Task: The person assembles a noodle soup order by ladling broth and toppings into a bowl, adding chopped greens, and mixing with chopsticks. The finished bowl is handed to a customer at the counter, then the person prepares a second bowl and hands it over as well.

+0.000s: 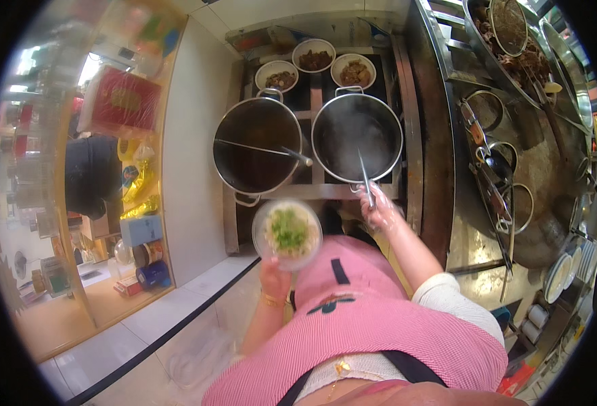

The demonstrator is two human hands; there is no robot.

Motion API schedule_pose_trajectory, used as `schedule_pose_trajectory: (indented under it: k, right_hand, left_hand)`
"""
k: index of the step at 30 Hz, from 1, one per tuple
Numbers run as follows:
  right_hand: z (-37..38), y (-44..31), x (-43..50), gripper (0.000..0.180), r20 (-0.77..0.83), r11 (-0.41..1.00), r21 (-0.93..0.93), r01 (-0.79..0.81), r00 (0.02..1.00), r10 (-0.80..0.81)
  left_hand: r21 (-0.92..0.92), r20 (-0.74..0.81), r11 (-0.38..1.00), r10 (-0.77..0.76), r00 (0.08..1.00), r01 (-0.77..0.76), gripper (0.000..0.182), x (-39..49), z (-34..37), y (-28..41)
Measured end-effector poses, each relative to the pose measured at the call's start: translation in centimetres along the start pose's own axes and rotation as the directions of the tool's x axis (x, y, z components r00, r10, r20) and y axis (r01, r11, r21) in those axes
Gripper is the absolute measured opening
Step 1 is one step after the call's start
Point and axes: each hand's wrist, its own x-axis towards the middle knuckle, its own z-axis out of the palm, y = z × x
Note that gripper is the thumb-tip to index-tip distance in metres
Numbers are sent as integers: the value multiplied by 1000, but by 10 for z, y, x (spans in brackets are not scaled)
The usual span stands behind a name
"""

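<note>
My left hand (275,279) holds a round bowl (259,236) of food topped with chopped greens, in front of the left pot. A clear plastic glove covers my right hand (377,208), which grips the handle of a metal utensil (363,170) reaching over the steaming right pot (400,139); the utensil's far end is lost in steam. Dark liquid fills the left pot (216,147), and a long-handled utensil (257,148) lies across it. Behind the pots stand three white bowls of food: left (260,76), middle (314,43) and right (372,76).
Strainers (524,208) and other long-handled tools lie on the metal counter (468,243) at the right, near a large pan of meat (511,81). Stacked plates (557,279) stand lower right. A white wall (197,142) separates the stove from wooden shelves (88,325) at the left.
</note>
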Motion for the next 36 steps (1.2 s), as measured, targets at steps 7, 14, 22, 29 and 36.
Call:
schedule_pose_trajectory:
  k: [7,14,22,29,36]
  right_hand:
    - [28,-13,-50,22,-267,554,-827,96,801,-537]
    - [29,8,-65,23,-89,60,-996,-68,608,-789]
    - [30,59,23,16,-443,712,-676,190,667,-599]
    - [37,77,8,17,-497,878,-445,178,766,-407]
    - [34,101,-76,14,-344,827,-493,269,814,-469]
  left_hand:
    - [47,79,999,-8,997,5,59,92,17,55]
    - [71,96,997,-32,995,25,21,170,10,92]
    - [165,93,983,-95,991,78,44,189,6,109]
    - [162,93,981,-120,988,104,48,193,-7,121]
    - [167,73,977,-147,986,133,48,226,-27,120]
